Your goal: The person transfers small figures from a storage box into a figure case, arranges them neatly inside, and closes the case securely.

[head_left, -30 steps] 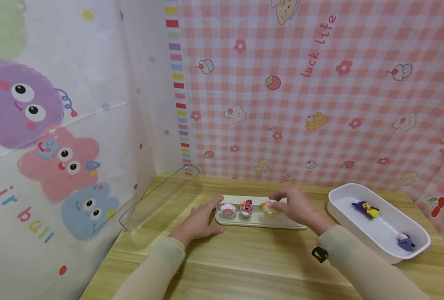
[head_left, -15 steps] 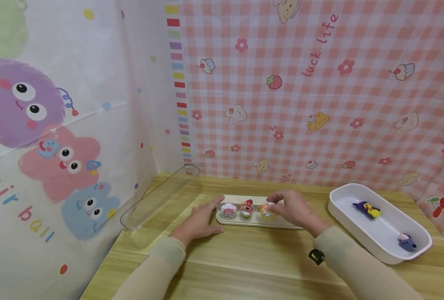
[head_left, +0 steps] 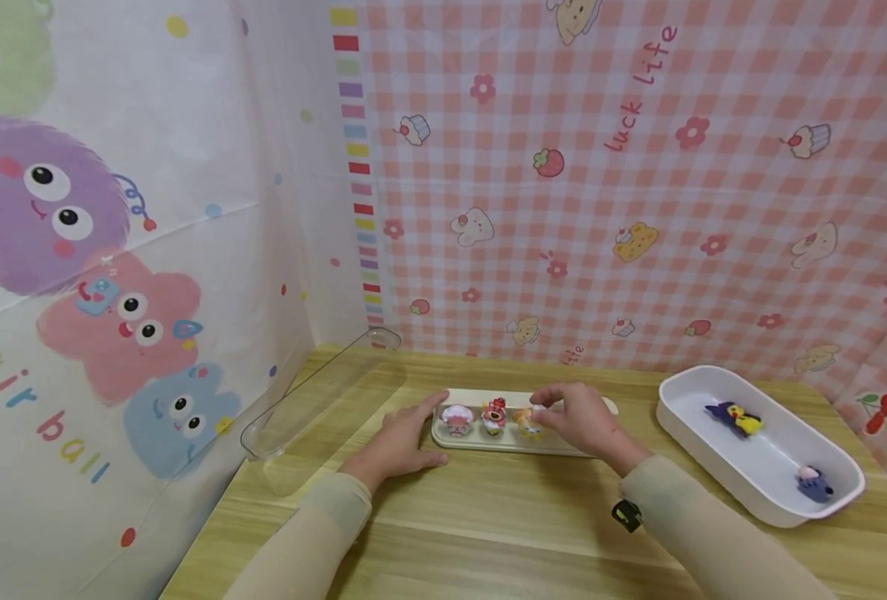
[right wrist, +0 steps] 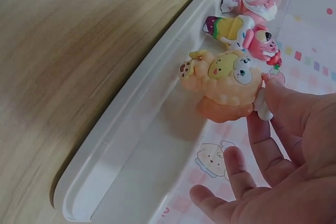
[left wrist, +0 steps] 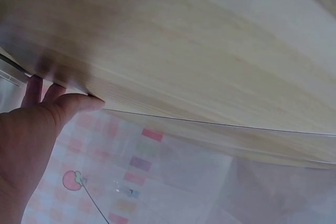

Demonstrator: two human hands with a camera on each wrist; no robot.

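The tabletop (head_left: pixel 488 525) is cut off at its near edge; toward the far edge, the right hand (head_left: pixel 582 421) hides parts of the tray (head_left: pixel 488 448) and orange figure (head_left: pixel 526 425); near the right edge, a blue-grey figure (head_left: pixel 814 485) is indistinct.

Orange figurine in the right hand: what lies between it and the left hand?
The white-capped figurine and, nearer the orange figurine, the red-topped figurine, both in the tray; the head view shows this.
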